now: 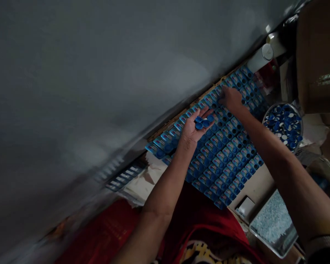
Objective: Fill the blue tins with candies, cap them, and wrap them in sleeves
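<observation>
My left hand [194, 128] lies palm up over a tight grid of small blue bottles [225, 161], cupping several loose blue caps [203, 122] in its palm. My right hand [231, 99] reaches further along the same grid, fingers bent down and pressed onto the bottles near the far edge. Whether it pinches a cap is hidden under the fingers. The bottles stand in close rows with blue labels, many with blue tops. The view is tilted and a little smeared.
A round bowl [265, 116] full of blue and white caps sits right of the grid. A metal tray [275, 225] of pale granules lies at the near right. A grey wall [99, 73] fills the left. Cardboard box [319, 55] and a white container [260, 58] stand beyond.
</observation>
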`<state>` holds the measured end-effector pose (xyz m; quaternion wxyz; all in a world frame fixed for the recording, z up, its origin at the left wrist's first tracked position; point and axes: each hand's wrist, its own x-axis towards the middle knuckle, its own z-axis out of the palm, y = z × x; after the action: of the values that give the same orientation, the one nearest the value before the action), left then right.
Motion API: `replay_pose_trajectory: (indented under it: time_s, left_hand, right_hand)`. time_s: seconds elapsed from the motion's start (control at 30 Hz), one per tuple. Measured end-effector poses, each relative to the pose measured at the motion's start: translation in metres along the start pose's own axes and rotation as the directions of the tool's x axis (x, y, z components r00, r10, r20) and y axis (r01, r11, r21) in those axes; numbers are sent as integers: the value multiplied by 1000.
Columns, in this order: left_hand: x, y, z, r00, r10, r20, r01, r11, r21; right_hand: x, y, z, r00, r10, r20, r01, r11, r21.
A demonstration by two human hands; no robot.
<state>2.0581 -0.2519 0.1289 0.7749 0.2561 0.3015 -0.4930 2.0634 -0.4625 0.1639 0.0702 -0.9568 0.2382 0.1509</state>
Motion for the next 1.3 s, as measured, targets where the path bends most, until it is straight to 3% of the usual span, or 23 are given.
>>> replay_pose_trajectory:
  time_s: [0.17,0.3,0.43,0.53,0.67,0.77,0.9,1.07,1.3]
  left_hand:
    - [6,-9,-5,1000,-2,7,2,999,-32]
    - [11,-18,-4,1000,-16,-12,16,1000,-17]
    - [8,-15,-3,1000,-12,-1,12,1000,-18]
    - [1,-3,-8,1000,24,-11,-24,1000,-7]
    - [-8,15,-14,996,84,4,-84,996,2]
    - [-10,24,-16,994,107,-6,-107,994,5]
    - [-7,29,-16,995,101,-9,-101,995,7]
    - [-6,30,-13,995,98,-6,-98,995,23]
    - [-3,26,-11,996,74,49,-76,997,26]
  right_hand:
    - [-85,-9,29,975,-191,-116,221,899,378]
    - [-107,-11,50,974,-198,-111,227,854,468]
    - [-82,0,55,985,-72,-155,145,833,534]
    - [-50,7,50,975,-20,-220,120,884,452]
    - [-18,1,40,994,-43,-105,71,956,284]
    - [-11,-9,31,999,-36,-29,41,978,203]
    - [-15,-21,20,999,-52,-14,54,987,149]
    - [-17,-28,18,997,-35,70,28,995,95]
    - [26,-18,25,999,5,32,-9,990,142]
